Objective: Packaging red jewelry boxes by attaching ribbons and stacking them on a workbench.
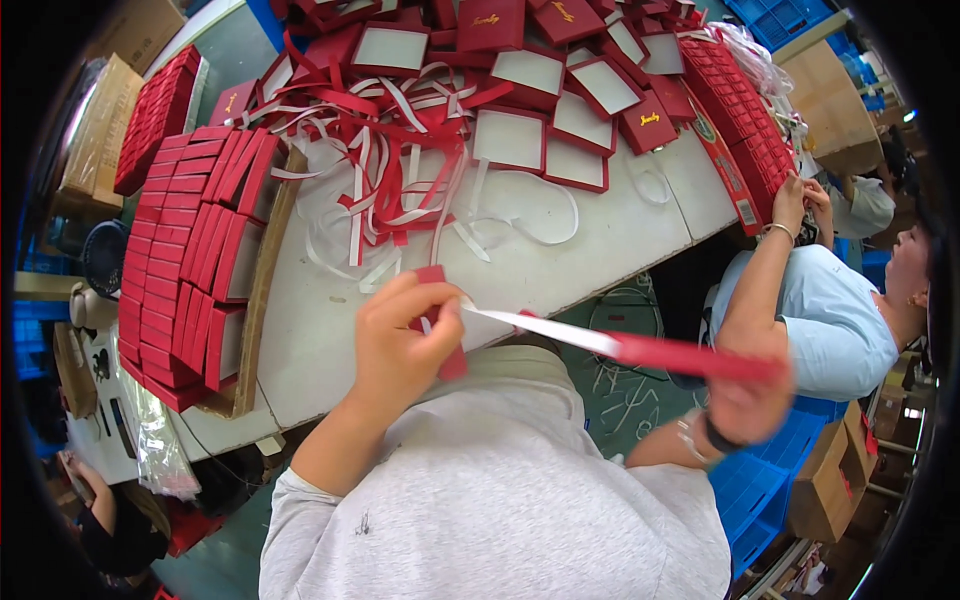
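My left hand (pixel 400 335) is closed in front of my chest, around a small red box part (pixel 455 366) that shows above and below the fingers. Its thumb and forefinger also pinch one end of a red-and-white ribbon (pixel 560 331). The ribbon runs to the right, white near my left hand and red farther along. At its other end is my right hand (pixel 750 405), closed on the red part out to the right; motion smears its fingers. Beyond my left hand, a tangle of red and white ribbons (pixel 400 190) lies on the white table (pixel 530 275).
Red box lids and trays with white insides (pixel 510 138) pile up at the back. Stacked red boxes (pixel 190 260) fill a cardboard tray (pixel 255 330) at left. More red boxes (pixel 735 110) stand at right, beside a seated person (pixel 820 310). Blue crates (pixel 770 480) are near my right arm.
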Demonstrator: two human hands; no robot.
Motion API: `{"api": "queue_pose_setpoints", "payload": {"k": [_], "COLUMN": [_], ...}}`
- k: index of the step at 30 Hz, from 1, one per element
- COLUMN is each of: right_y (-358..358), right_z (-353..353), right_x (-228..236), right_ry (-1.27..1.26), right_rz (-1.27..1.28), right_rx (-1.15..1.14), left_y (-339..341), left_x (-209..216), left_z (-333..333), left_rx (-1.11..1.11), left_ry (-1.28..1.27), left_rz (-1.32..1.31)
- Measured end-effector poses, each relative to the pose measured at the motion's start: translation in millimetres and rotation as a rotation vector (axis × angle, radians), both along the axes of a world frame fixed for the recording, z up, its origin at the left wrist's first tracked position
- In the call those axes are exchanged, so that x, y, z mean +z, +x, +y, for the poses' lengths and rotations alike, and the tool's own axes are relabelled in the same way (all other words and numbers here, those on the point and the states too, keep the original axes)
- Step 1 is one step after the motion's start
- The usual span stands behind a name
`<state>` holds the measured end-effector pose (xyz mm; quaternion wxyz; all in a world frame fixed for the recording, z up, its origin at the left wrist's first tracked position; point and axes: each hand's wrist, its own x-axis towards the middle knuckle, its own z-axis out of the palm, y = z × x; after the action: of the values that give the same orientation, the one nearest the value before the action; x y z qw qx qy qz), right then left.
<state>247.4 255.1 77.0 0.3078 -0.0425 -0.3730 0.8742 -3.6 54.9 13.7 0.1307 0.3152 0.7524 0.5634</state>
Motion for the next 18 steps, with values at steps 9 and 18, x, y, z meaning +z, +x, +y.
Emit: {"api": "queue_pose_setpoints", "payload": {"k": [9,18], "right_y": [389,458], "right_z": [-66,-115], "right_x": [141,202], "right_ry": [0.333,1.216], "right_rz": [0.746,0.502], "right_rx": [-1.353,-1.978], "left_y": [59,73], "left_x": [-47,-80], "left_z": [101,139], "left_rx": [-0.593,-0.648], "left_ry": [0.006,-0.238], "left_rz": [0.625,0.949]}}
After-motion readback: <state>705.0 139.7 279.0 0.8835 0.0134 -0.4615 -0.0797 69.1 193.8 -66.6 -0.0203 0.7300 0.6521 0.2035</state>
